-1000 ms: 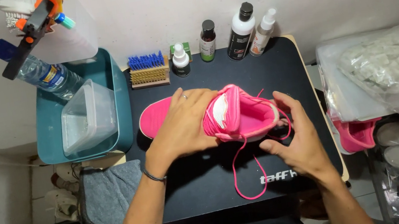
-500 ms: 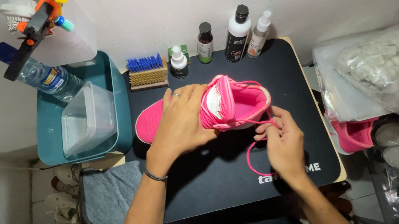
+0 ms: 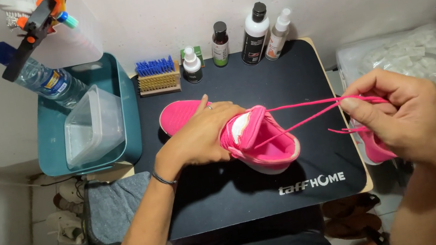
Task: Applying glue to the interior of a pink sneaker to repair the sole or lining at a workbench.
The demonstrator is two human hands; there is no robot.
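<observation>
at bench [image 3: 214, 201] centre: pink shoe [image 3: 231, 132] pinned under left hand [image 3: 200, 137], clamped on upper. at 3 o'clock: right hand [image 3: 408, 116] pinching pink lace [image 3: 304, 119], taut. risk: shoe tipping if hold slackens; bottles [image 3: 253, 35] at 12 o'clock exposed.

Shoe [image 3: 260, 142]: one bright pink sneaker with a white lining patch at the tongue and a pale sole edge. It rests on the black counter [image 3: 282, 78] near its middle, tipped so the opening faces up and toward the viewer (toe hidden under the left hand [image 3: 199, 135], which presses down on the forepart).

Lace [image 3: 303, 116]: thin, pink, partly drawn out of the shoe. Two strands run taut from the opening rightward, off the counter's right edge, to the right hand [image 3: 407, 113], pinched in its fingertips; loose ends hang just below the pinch.
</observation>
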